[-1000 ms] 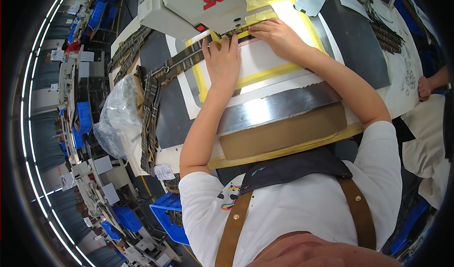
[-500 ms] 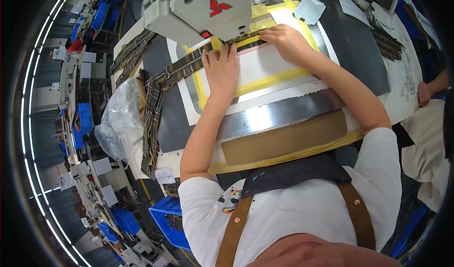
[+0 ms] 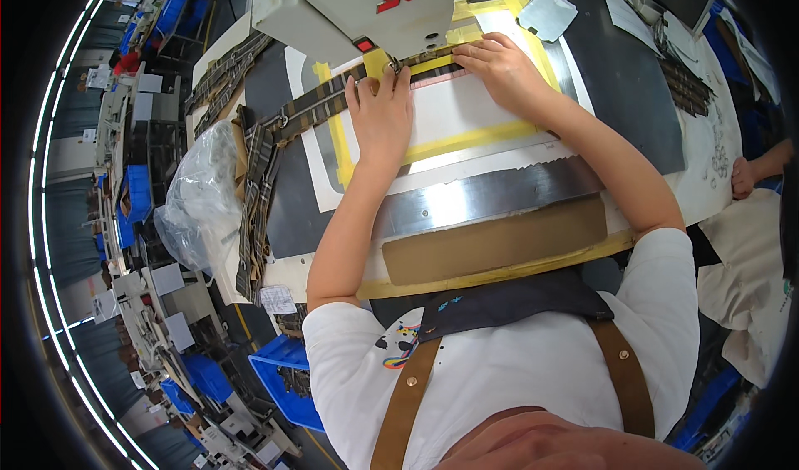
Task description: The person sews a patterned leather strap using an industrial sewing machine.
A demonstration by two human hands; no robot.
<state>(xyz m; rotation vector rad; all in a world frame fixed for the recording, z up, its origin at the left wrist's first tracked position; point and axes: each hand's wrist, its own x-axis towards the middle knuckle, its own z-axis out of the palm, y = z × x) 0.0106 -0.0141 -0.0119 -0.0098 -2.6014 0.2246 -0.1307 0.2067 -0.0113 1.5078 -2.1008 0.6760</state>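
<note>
A dark plaid fabric strap [image 3: 320,102] runs from the left to beneath the head of a sewing machine [image 3: 358,8]. My left hand [image 3: 380,125] lies with fingers apart, its fingertips at the strap beside the needle area. To the right of the needle, my right hand [image 3: 505,72] has its fingers close together on the strap's far stretch, thumb side hidden. Under both hands is a white sheet [image 3: 445,116] framed with yellow tape [image 3: 470,143]. The machine head and my fingers partly hide the stitching spot.
More plaid straps [image 3: 254,212] hang at the left beside a clear plastic bag [image 3: 200,195]. A metal plate [image 3: 491,197] and brown board [image 3: 495,239] lie near my body. A pale square pad [image 3: 548,16] sits at the back right. Another person's hand [image 3: 743,177] is at far right.
The whole view has shifted slightly. Yellow showed along the strip between my hands before; now dark plaid fabric shows there. Both hands stay close to the needle area.
</note>
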